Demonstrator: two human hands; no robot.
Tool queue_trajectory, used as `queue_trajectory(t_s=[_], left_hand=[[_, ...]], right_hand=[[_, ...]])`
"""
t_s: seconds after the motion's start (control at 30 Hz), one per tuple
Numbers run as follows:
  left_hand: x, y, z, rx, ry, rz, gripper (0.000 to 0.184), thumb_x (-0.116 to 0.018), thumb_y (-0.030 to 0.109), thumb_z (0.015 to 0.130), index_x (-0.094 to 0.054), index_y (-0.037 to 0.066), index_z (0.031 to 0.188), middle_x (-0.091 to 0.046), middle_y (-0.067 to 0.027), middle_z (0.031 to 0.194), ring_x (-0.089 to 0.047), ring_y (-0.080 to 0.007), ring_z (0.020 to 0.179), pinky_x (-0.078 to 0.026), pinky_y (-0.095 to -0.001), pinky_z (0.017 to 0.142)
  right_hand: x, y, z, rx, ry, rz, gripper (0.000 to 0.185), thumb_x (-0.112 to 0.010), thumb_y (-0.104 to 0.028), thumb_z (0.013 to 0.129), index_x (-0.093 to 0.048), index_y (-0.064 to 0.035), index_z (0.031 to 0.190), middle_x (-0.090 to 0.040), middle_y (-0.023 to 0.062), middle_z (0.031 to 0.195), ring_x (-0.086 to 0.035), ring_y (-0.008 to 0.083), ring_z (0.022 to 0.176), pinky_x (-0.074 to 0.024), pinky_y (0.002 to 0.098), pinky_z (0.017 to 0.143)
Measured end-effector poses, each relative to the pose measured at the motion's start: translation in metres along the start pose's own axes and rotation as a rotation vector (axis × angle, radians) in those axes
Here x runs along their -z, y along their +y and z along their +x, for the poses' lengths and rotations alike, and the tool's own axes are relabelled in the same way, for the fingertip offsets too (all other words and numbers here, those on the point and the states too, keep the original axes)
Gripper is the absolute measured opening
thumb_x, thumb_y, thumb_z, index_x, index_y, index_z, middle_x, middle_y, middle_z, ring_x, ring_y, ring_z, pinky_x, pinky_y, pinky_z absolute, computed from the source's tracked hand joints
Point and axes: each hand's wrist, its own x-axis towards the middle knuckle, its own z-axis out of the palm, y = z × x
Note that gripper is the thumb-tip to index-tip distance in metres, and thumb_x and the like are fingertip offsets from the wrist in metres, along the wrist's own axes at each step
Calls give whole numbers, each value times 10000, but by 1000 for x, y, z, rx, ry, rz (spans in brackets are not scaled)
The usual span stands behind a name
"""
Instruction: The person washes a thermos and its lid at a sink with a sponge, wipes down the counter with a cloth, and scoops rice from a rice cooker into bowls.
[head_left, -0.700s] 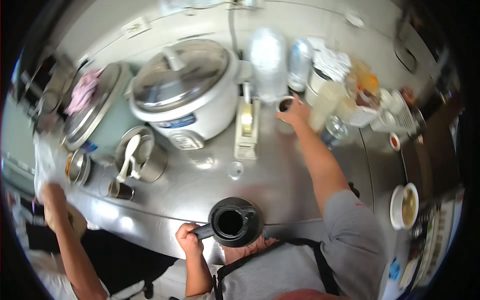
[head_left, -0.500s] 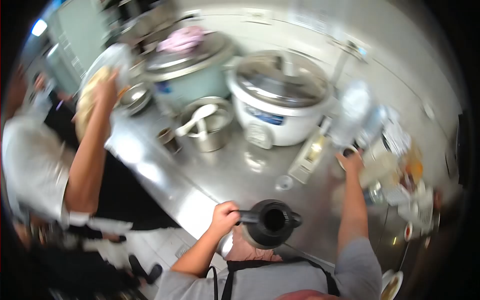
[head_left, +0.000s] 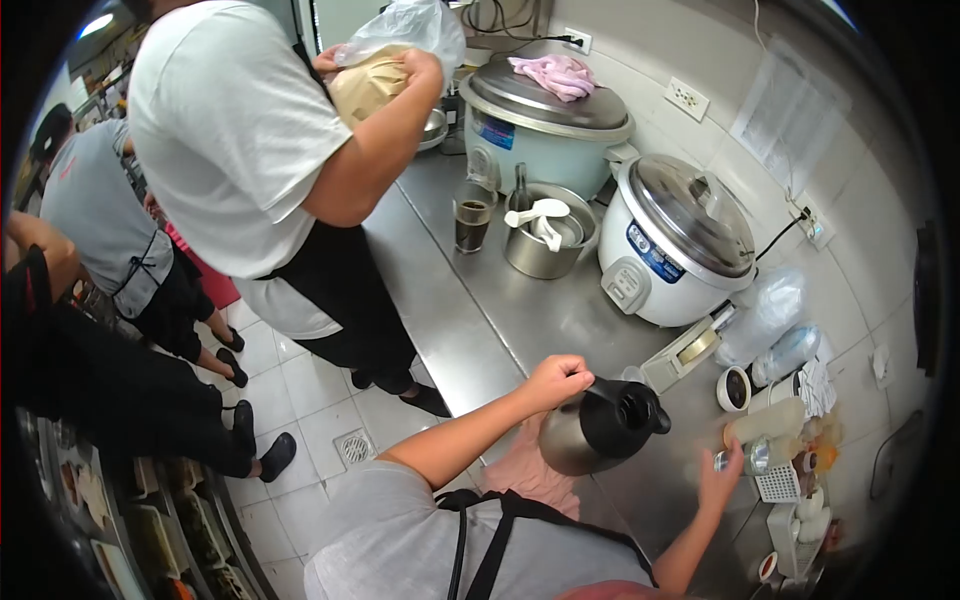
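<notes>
My left hand is closed around the black handle of a steel thermos jug, held upright over the counter's near edge. A pink cloth lies under and beside the jug. At the right, my right hand has its thumb and fingers around the silver-capped end of a small glass jar. Just beyond that hand, a white cup of dark contents stands on the counter. A pale bottle-like container lies near the jar.
Two rice cookers stand along the wall. Before them are a metal pot with white ladles and a glass of dark liquid. A co-worker at the left holds a brown bag. White baskets crowd the right side.
My right hand has left the dark-filled cup and come nearer to the glass jar. My left hand still grips the jug. The view has swung, showing more of the co-workers.
</notes>
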Motion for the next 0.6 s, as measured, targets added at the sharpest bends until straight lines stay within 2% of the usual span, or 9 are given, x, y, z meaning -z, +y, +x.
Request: queue_trajectory(t_s=[0.1, 0.3, 0.33, 0.37, 0.4, 0.43, 0.47, 0.53, 0.6], left_hand=[[0, 1, 1, -20, -1, 17, 218, -534, 164, 779, -477, 41, 608, -413, 60, 531, -355, -27, 507, -304, -209, 438], [6, -1, 0, 6, 90, 119, 219, -555, 198, 770, -501, 49, 619, -422, 60, 535, -369, -33, 517, -308, -214, 434], [1, 0, 1, 31, 78, 159, 212, -558, 197, 768, -507, 51, 623, -422, 60, 535, -373, -35, 518, -309, -215, 435], [1, 0, 2, 12, 116, 197, 254, -594, 222, 720, -489, 40, 577, -412, 39, 507, -369, -53, 514, -331, -250, 449], [1, -12, 3, 109, 121, 87, 220, -591, 197, 734, -498, 57, 591, -427, 42, 533, -386, -56, 522, -347, -247, 459], [2, -7, -1, -1, 121, -10, 184, -576, 170, 757, -503, 70, 622, -441, 39, 556, -398, -60, 527, -353, -241, 464], [7, 0, -1, -120, 35, 177, 164, -562, 161, 777, -508, 64, 656, -455, 30, 571, -404, -66, 532, -351, -234, 468], [8, -1, 0, 26, 20, 50, 257, -506, 169, 811, -408, 110, 581, -362, 47, 512, -323, -53, 447, -278, -223, 394], [5, -7, 2, -10, 99, 23, 260, -464, 186, 835, -357, 131, 604, -302, 56, 500, -282, -39, 410, -226, -202, 361]], right_hand=[[44, 42, -37, -83, 78, -260, 627, -641, -159, 657, -370, -13, 1203, -375, 188, 1219, -344, 330, 1148, -273, 384, 965], [67, 83, -115, -755, -116, -658, 831, -707, -377, 552, -336, -133, 1255, -288, 213, 1281, -312, 357, 1170, -285, 425, 960], [63, 87, -128, -757, -151, -614, 869, -709, -418, 523, -330, -171, 1264, -302, 212, 1275, -316, 356, 1169, -305, 432, 948], [55, 92, -142, -665, -116, -516, 875, -722, -360, 548, -307, -112, 1277, -363, 230, 1237, -328, 356, 1166, -291, 421, 953], [43, 111, -155, -510, 63, -143, 815, -727, -256, 578, -327, -27, 1250, -442, 212, 1169, -412, 307, 1108, -338, 379, 923], [33, 126, -161, -495, 171, 18, 770, -716, -265, 578, -370, 17, 1205, -440, 221, 1177, -431, 303, 1098, -345, 376, 915], [25, 132, -167, -379, 274, 154, 719, -712, -234, 594, -390, 35, 1178, -456, 207, 1165, -446, 272, 1082, -357, 360, 899], [22, 119, -178, -371, 376, -177, 647, -705, -213, 572, -450, -23, 1136, -510, 164, 1084, -478, 291, 1009, -388, 375, 851], [27, 102, -182, -589, 313, -273, 656, -705, -262, 544, -448, -99, 1125, -505, 136, 1046, -477, 294, 995, -400, 372, 832]])
